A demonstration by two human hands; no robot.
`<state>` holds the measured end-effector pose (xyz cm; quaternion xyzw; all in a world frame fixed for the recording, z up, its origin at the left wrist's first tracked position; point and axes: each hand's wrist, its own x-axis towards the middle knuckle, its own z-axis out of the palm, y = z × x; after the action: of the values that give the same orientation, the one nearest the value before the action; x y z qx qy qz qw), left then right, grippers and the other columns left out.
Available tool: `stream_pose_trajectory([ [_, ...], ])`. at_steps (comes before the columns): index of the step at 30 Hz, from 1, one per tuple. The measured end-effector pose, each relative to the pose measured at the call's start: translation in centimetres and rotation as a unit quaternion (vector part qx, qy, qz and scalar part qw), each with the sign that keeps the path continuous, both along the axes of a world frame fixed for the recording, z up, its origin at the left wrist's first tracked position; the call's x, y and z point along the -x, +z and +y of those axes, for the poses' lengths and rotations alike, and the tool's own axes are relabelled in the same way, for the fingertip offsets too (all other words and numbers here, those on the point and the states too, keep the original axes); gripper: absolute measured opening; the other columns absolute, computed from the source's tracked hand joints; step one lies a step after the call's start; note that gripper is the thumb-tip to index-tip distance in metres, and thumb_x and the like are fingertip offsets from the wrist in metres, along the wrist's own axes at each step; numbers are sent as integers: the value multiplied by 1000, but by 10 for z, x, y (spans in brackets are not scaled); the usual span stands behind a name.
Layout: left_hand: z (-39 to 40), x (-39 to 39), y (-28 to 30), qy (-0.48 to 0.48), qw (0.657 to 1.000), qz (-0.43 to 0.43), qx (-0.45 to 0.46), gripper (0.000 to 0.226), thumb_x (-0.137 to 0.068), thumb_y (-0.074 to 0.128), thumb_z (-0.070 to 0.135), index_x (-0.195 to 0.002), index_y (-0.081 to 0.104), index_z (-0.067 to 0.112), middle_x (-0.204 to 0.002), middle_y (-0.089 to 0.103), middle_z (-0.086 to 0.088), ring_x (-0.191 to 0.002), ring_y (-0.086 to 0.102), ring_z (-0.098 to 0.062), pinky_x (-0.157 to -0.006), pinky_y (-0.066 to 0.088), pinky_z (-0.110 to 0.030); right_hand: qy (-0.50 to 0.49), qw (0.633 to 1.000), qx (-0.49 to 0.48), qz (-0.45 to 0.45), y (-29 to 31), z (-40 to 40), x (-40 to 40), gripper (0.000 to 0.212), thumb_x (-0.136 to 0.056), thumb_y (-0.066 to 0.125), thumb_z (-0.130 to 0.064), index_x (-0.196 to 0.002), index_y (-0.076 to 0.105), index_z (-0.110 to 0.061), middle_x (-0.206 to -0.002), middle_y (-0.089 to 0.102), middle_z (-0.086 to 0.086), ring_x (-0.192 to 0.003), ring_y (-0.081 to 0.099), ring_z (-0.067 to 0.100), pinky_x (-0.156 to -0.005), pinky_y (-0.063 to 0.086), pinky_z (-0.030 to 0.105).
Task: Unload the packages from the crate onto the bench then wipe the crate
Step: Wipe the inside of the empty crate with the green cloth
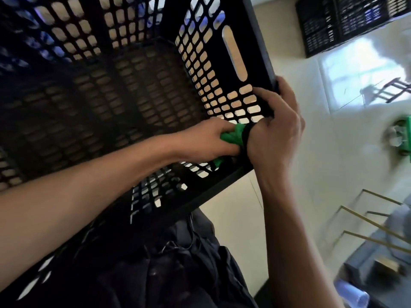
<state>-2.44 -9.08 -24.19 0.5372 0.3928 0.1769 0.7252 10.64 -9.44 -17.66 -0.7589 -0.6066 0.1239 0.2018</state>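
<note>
Crate (124,90) empty, tipped toward you, filling ten o'clock: your right hand (275,132) clamps its three o'clock corner rim to steady it while your left hand (206,138) bunches the green cloth (233,135) into that corner, likely to scrub it.

Most of the cloth (233,136) is hidden between the hands; right of them, a green thing (403,138) is blurred and cut off.
</note>
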Motion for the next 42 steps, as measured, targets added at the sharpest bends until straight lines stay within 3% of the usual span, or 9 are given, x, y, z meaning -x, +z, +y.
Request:
stream_pose_trajectory([
  [6,-19,4,-23,35,999,-13,-29,28,-88,74,23,-115,76,27,-97,76,-8,-94,72,-31,-82,58,-52,-5,1000,-6,8,-2,0,2,71,-60,34,2,-113,76,-22,-144,57,-4,-132,54,18,-107,46,45],
  [14,-22,3,-40,65,997,-8,-50,27,-88,79,11,-104,77,33,-86,73,9,-78,68,-11,-73,57,-34,-12,1000,-14,10,-4,-2,1,67,-63,36,3,-111,76,-22,-143,59,-4,-131,54,16,-105,46,45],
  [21,-33,28,-102,5,986,160,-42,32,-90,70,7,-118,76,22,-98,77,1,-93,71,-12,-88,57,-38,-22,999,-17,18,-5,-2,0,68,-64,36,4,-111,76,-23,-145,58,-6,-134,51,14,-110,44,43],
  [23,-36,29,-103,34,989,147,-5,33,-92,67,6,-117,76,26,-87,74,13,-79,66,4,-75,54,-23,-25,999,-16,22,-4,-2,0,69,-64,35,3,-111,76,-24,-145,57,-6,-135,50,12,-112,42,41],
  [25,-39,27,-99,64,991,115,30,32,-93,68,8,-114,76,31,-84,74,12,-73,65,0,-70,53,-32,-27,999,-16,20,-3,-3,1,68,-64,36,3,-111,76,-24,-146,57,-7,-136,49,12,-113,41,38],
  [28,-39,25,-81,94,993,39,58,24,-96,67,9,-114,75,23,-100,75,-15,-87,69,-30,-83,55,-48,-28,999,-18,23,-3,-3,2,65,-66,37,2,-111,77,-24,-145,57,-6,-134,50,11,-113,39,35],
  [33,-19,8,-28,51,994,-72,61,17,-101,58,21,-105,74,17,-93,75,-3,-91,67,-11,-88,51,-30,-29,999,-26,20,-5,-4,2,55,-74,42,-1,-110,77,-23,-145,58,-3,-134,52,14,-110,42,37],
  [36,-16,9,-17,48,991,-91,87,42,-103,47,46,-112,75,15,-104,77,1,-106,69,-10,-104,47,-38,-29,999,-27,21,-5,-4,1,55,-74,42,0,-110,77,-23,-144,59,-3,-134,52,15,-111,42,37],
  [42,-13,0,-10,111,989,-95,27,36,-96,62,44,-116,77,18,-106,78,-1,-106,72,-21,-98,56,-44,-40,998,-28,29,-5,-4,1,56,-73,42,1,-109,77,-24,-142,60,-5,-134,53,13,-111,42,39],
])
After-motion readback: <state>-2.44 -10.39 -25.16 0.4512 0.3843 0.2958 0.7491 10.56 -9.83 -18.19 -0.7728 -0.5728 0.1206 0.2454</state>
